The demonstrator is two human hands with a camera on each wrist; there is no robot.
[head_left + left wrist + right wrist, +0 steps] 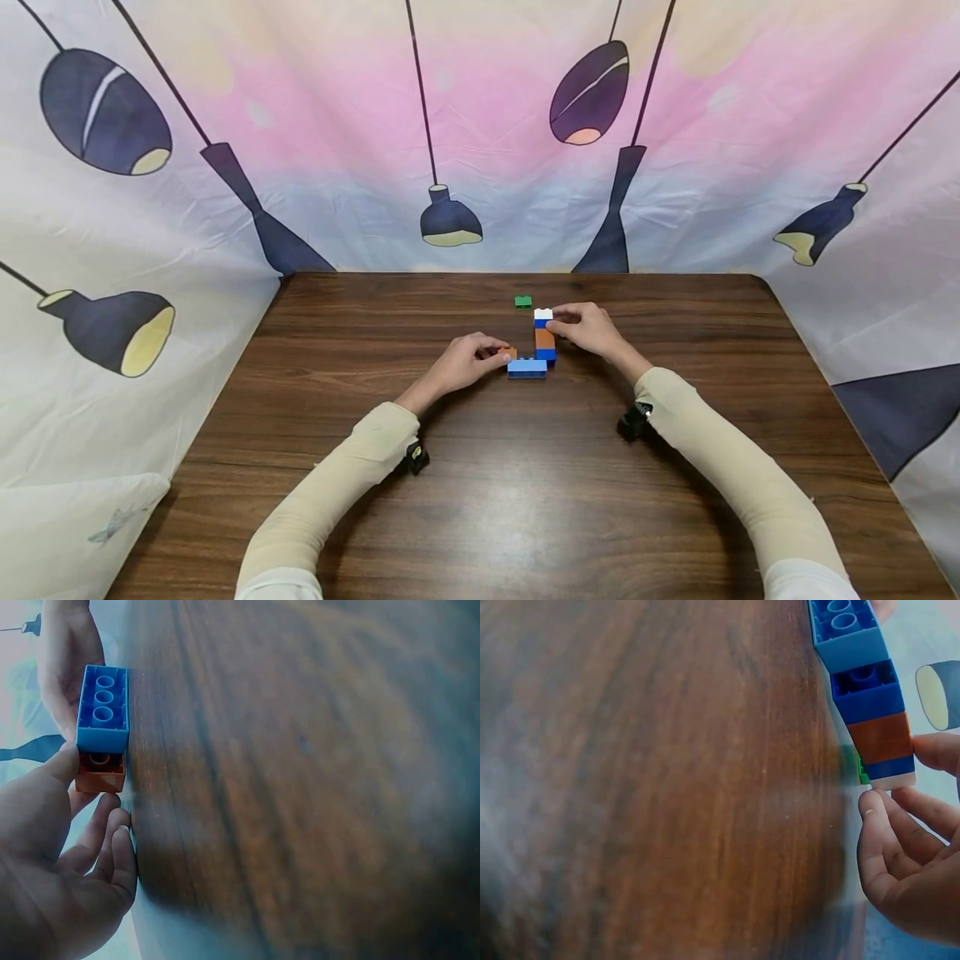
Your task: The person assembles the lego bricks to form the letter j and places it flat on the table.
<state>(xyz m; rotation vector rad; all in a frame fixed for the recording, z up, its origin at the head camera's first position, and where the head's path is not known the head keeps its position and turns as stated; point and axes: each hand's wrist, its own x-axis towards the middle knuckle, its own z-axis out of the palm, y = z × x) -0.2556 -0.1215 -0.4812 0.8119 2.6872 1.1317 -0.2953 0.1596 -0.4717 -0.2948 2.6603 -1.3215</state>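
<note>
My left hand [467, 362] pinches a small orange brick [100, 783] between thumb and fingers. Joined at its side is a longer light blue brick [527, 369], whose hollow underside with round tubes faces the left wrist camera. With thumb and fingertips my right hand [591, 330] holds a row of joined bricks: a dark blue brick [868, 702] at the near end, an orange brick [881, 738], a thinner blue brick [890, 766] and a white brick [543, 314] at the far end. The dark blue brick adjoins the light blue one's right end.
A lone green brick [522, 302] lies beyond both hands, toward the back edge of the brown wooden table [337, 333]. Behind the table hangs a cloth backdrop [510, 150] printed with lamps. A small dark device [634, 422] sits at the right wrist, another dark device [416, 457] at the left.
</note>
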